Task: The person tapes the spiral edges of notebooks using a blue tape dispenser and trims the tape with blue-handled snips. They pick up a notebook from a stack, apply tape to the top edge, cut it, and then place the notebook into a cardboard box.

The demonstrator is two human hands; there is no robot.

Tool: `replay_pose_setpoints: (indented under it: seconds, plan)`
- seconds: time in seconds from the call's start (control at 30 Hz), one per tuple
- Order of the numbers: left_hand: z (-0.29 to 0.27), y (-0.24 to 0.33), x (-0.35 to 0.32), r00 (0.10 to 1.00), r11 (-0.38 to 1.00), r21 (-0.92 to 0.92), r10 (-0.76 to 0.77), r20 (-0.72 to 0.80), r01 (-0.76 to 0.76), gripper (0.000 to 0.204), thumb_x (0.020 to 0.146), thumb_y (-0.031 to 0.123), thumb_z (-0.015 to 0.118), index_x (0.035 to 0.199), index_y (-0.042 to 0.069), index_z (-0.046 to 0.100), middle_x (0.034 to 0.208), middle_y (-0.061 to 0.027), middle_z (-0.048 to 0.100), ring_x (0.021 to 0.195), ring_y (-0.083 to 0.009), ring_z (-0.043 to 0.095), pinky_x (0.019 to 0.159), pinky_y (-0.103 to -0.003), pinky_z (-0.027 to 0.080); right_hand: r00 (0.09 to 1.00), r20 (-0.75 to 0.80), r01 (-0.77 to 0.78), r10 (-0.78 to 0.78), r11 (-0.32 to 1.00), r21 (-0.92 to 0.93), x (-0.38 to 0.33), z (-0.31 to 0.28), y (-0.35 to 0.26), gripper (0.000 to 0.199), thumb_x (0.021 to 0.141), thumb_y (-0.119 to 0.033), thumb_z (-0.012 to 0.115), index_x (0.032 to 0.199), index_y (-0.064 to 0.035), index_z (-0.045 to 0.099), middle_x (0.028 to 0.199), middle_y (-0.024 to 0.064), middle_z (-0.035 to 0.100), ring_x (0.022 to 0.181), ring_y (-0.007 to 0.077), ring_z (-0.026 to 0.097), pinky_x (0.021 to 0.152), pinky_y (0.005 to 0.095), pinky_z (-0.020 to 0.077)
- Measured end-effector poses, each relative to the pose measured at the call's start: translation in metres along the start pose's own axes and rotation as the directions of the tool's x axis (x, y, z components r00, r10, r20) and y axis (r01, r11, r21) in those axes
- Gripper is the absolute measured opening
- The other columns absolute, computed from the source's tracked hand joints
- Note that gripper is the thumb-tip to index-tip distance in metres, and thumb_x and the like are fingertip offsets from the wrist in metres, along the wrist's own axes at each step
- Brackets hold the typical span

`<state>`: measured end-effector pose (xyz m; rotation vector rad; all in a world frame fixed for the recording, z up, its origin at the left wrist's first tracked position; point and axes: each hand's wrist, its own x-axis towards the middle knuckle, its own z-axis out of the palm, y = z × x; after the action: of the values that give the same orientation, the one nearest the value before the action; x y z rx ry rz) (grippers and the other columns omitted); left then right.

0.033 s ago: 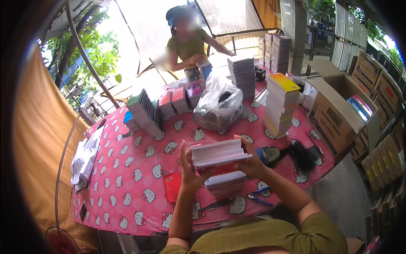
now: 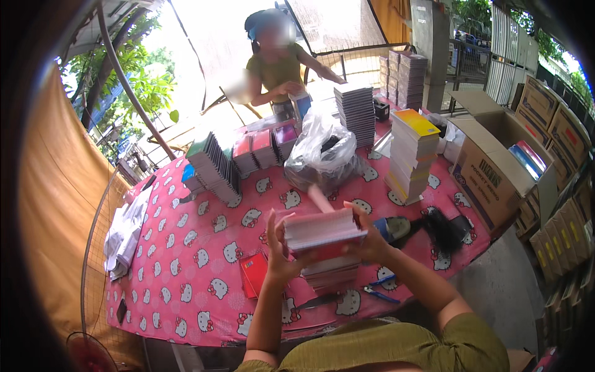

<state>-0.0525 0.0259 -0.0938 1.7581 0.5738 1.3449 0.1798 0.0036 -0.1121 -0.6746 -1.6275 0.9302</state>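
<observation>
You hold a bundle of notebooks (image 2: 323, 234) between your left hand (image 2: 280, 251) and right hand (image 2: 365, 239), both closed on it, squaring it; next, lower it carefully onto the stack (image 2: 331, 276) on the table (image 2: 186, 273).

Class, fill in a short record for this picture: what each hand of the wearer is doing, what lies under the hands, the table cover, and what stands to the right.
left hand: grips the left end of a stack of notebooks
right hand: grips the right end of the same stack
under the hands: a second pile on the table
table cover: pink cloth with cat faces
to the right: open carton
across the table: another person
</observation>
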Motion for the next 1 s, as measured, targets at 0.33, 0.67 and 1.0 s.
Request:
replay_pose_setpoints:
  seconds: [0.33, 0.67, 1.0]
  plan:
    - [0.014, -0.004, -0.005, 0.971, 0.97, -0.054, -0.237, -0.037, 0.235, 0.126, 0.059, 0.011, 0.09, 0.148, 0.012, 0.002, 0.139, -0.0177, 0.037, 0.122, -0.0264, 0.048, 0.096, -0.038, 0.048, 0.998, -0.055, -0.009, -0.002, 0.981, -0.194, -0.007, 0.01, 0.013, 0.119, 0.065, -0.021, 0.088, 0.148, -0.0022, 0.005, 0.136, 0.0165, 0.039, 0.125, 0.0268, 0.042, 0.107, 0.0381, 0.0304]
    - [0.008, 0.018, -0.003, 0.982, 0.991, 0.069, 0.12, -0.148, -0.11, 0.091, 0.059, 0.002, 0.088, 0.13, 0.012, 0.032, 0.112, -0.0099, 0.051, 0.103, -0.0225, 0.055, 0.085, -0.035, 0.052, 0.99, 0.123, -0.058, 0.065, 0.996, -0.061, 0.025, 0.003, -0.042, 0.103, 0.071, -0.019, 0.084, 0.146, -0.003, 0.015, 0.13, 0.0137, 0.045, 0.119, 0.0249, 0.046, 0.105, 0.0365, 0.0337]
    - [-0.021, 0.027, -0.041, 0.864, 0.549, -0.836, -0.406, -0.298, -0.03, 0.065, 0.088, 0.048, 0.053, 0.137, 0.006, 0.041, 0.129, -0.0129, 0.049, 0.118, -0.0353, 0.05, 0.099, -0.06, 0.037, 0.787, -0.213, -0.492, 0.579, 0.38, -0.783, 0.082, -0.138, 0.164, 0.061, 0.072, -0.035, 0.076, 0.12, -0.0003, 0.058, 0.126, 0.0219, 0.054, 0.109, 0.0373, 0.058, 0.094, 0.0417, 0.0464]
